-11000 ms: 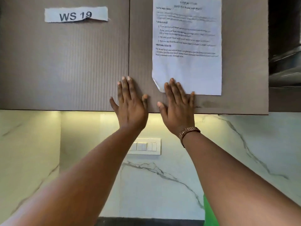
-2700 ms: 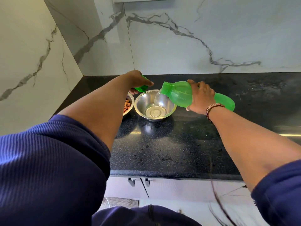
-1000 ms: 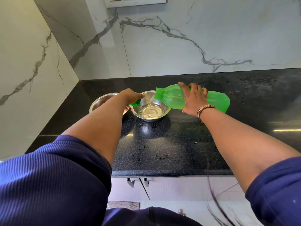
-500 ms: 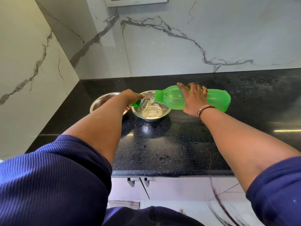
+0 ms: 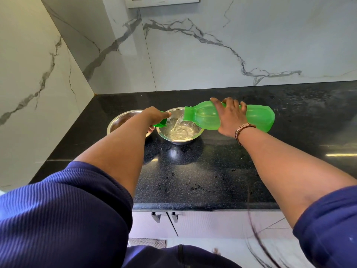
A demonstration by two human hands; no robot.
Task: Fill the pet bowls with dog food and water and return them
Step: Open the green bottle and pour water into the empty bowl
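Observation:
Two steel bowls stand side by side on the black counter (image 5: 193, 171). The right bowl (image 5: 173, 139) holds rippling water. My right hand (image 5: 229, 117) grips a green plastic bottle (image 5: 257, 118) lying almost level, mouth over that bowl, and a thin stream of water runs from it. My left hand (image 5: 152, 116) holds the green bottle cap (image 5: 162, 121) at the bowl's left rim. The left bowl (image 5: 117, 122) is partly hidden by my left forearm; brown dog food shows inside.
Marble walls close in the counter at the back and left, forming a corner behind the bowls. A switch plate (image 5: 164, 0) sits high on the back wall. Cabinet door handles (image 5: 166, 216) show below the counter's front edge.
The bottle has tipped a little flatter over the last second and water keeps running, so the level in the right bowl has risen. Both hands stay in place.

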